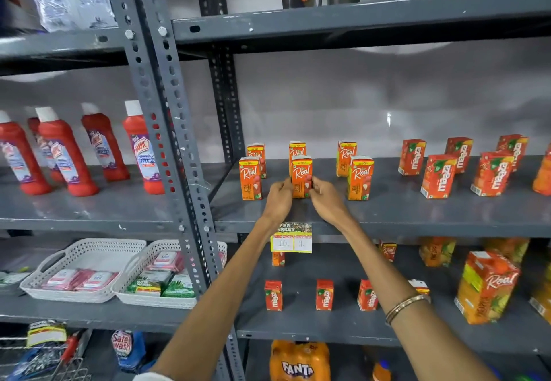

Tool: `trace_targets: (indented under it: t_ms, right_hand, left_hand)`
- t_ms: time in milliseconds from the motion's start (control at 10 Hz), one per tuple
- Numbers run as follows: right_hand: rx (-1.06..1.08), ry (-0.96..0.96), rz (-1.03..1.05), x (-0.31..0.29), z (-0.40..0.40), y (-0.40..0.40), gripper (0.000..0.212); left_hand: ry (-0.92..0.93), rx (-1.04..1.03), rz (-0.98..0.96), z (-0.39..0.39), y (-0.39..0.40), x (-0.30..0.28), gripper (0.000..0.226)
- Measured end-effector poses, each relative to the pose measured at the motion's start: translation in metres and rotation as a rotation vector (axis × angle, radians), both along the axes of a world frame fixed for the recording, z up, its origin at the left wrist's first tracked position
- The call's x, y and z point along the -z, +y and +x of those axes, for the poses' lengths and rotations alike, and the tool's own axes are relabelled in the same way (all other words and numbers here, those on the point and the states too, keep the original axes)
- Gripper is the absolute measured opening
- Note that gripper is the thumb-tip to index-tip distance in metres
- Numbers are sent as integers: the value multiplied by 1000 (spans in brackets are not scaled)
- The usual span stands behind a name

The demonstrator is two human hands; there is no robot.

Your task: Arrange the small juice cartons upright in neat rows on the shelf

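Observation:
Several small orange Real juice cartons stand upright in two rows on the grey middle shelf [387, 213]. My left hand [279, 198] and my right hand [325, 198] both grip the middle front Real carton [301, 171] by its lower sides; it stands upright on the shelf. Another front carton [250, 178] stands to its left and one [360, 177] to its right. Three more cartons stand behind, including the back left one [258, 151] and the back right one [346, 157]. The back middle carton [297, 148] is partly hidden.
Red Maaza cartons [438, 176] stand in rows further right on the same shelf. A steel upright post [176, 130] borders the left; red cleaner bottles [143, 148] stand beyond it. A price tag [291, 239] hangs on the shelf edge. More cartons sit on the shelf below.

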State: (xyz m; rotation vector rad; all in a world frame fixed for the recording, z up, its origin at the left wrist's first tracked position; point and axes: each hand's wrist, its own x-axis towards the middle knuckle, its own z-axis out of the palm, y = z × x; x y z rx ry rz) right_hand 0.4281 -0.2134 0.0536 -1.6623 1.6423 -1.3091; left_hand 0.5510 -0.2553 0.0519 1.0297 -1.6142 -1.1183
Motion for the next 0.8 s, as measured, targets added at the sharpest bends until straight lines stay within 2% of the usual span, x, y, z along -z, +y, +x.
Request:
trace_targets:
  t_ms: [400,500,600,700,800]
  right_hand:
    - [-10,34,39,-1,2,3,38]
    - [-2,42,29,-1,2,5,41]
    - [44,76,-2,3,0,21,58]
    - [85,170,-179,14,-18,53,58]
    - [166,434,-522,13,-57,87,51]
  left_hand:
    - [-42,-35,-30,-1,11,-6,41]
    - [-74,-109,-63,-4,18,-6,37]
    - [-109,-234,-221,-6,37,1,34]
    - [-217,-292,-534,-20,67,11,54]
    - [-388,-269,-849,-46,97,6,57]
